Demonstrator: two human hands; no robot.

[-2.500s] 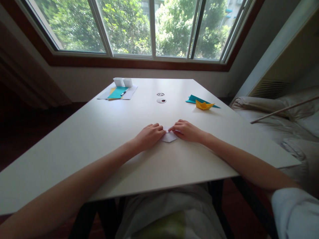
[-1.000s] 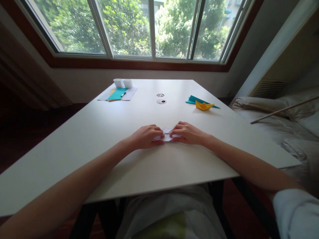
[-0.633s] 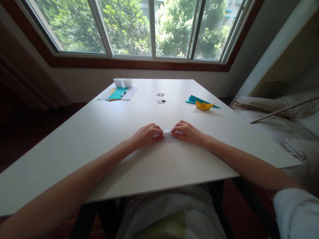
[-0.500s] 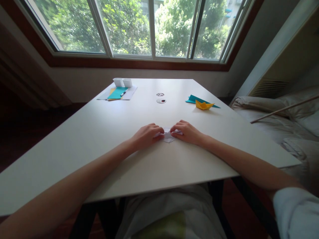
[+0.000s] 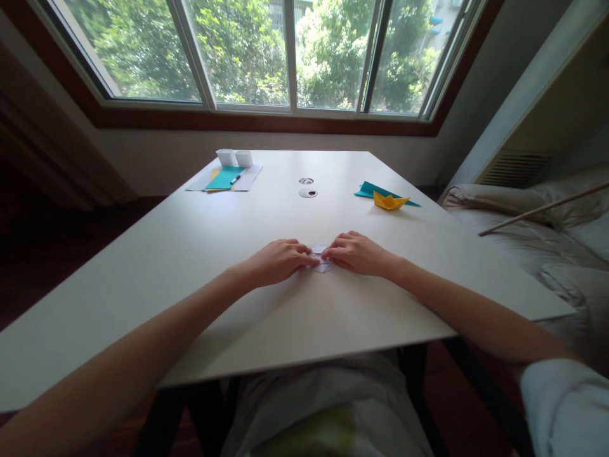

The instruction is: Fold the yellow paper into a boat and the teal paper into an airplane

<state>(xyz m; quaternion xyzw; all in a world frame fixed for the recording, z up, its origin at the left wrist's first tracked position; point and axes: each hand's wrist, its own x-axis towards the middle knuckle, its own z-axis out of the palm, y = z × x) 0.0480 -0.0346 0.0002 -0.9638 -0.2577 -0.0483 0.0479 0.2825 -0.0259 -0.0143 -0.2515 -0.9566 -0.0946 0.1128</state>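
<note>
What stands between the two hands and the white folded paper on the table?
Nothing visible. The left hand and right hand both rest directly on the paper, fingertips meeting over it. The yellow boat lies far off.

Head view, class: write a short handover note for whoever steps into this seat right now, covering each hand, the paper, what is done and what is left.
Left hand: fingertips pressing the left side of the small folded white paper.
Right hand: pressing its right side.
The paper lies flat on the white table, mostly hidden between the hands.
Done: several folds are in; a finished yellow paper boat sits on a teal sheet far right.
Left: the white piece is not yet a boat; spare coloured sheets lie far left.
</note>
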